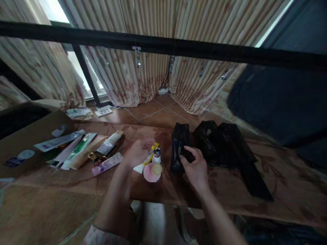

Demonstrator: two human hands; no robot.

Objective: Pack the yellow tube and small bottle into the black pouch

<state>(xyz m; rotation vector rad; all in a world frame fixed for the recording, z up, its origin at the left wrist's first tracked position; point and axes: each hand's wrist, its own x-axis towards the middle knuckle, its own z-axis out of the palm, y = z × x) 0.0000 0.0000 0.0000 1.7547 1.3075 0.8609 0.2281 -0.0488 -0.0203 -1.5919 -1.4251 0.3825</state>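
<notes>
My left hand (139, 152) reaches over the brown cloth, fingers loosely stretched beside a yellow-and-white tube (146, 163). Whether the fingertips touch the tube is hard to make out. Just right of it stands a small white bottle with a silver cap (156, 156). In front of that lies a round pink container (150, 173) with a pale yellow disc (156, 169) on it. My right hand (197, 166) has its thumb and fingers at the opening of a black bag (178, 136), gripping its edge. Something blue shows inside the bag.
Left lie several tubes (79, 149), a glittery bottle (108, 144) and a pink-and-white tube (107, 164), by a cardboard box (30, 136). More black bags (224, 143) lie right. A dark rail (163, 46) crosses ahead, before striped curtains (148, 75).
</notes>
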